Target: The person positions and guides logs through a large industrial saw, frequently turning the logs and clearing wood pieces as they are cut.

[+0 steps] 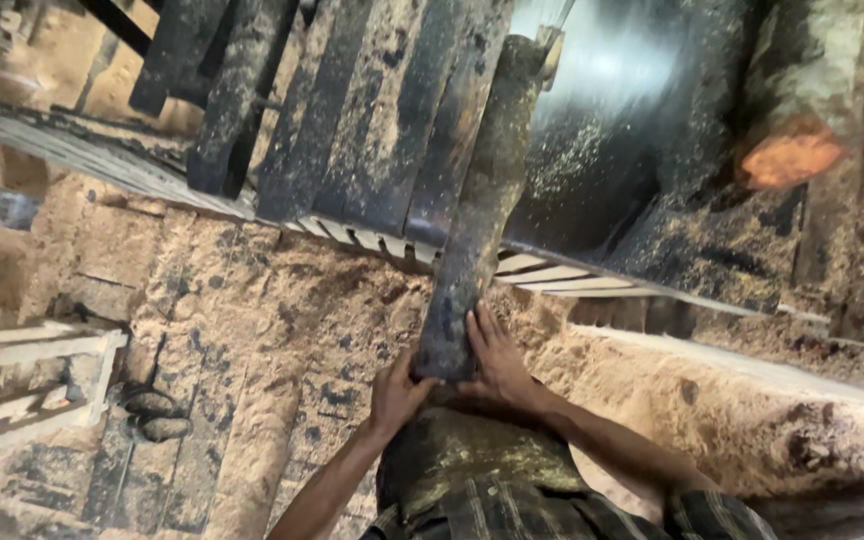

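A long, dark, rough wooden log (pixel 480 210) lies lengthwise away from me on the dark metal saw table (pixel 592 170), and its far end reaches a thin upright saw blade (pixel 550 30). My left hand (pixel 396 392) grips the near end of the log from the left. My right hand (pixel 497 362) presses flat on the same end from the right, fingers spread along the bark. Both forearms reach in from the bottom of the view.
Several dark sawn planks (pixel 352 110) lie side by side to the left of the log. Sawdust covers the floor (pixel 252 300). A pale wooden frame (pixel 22 385) stands at the left and a sandal (pixel 152 410) lies beside it. An orange patch (pixel 790 155) shows at upper right.
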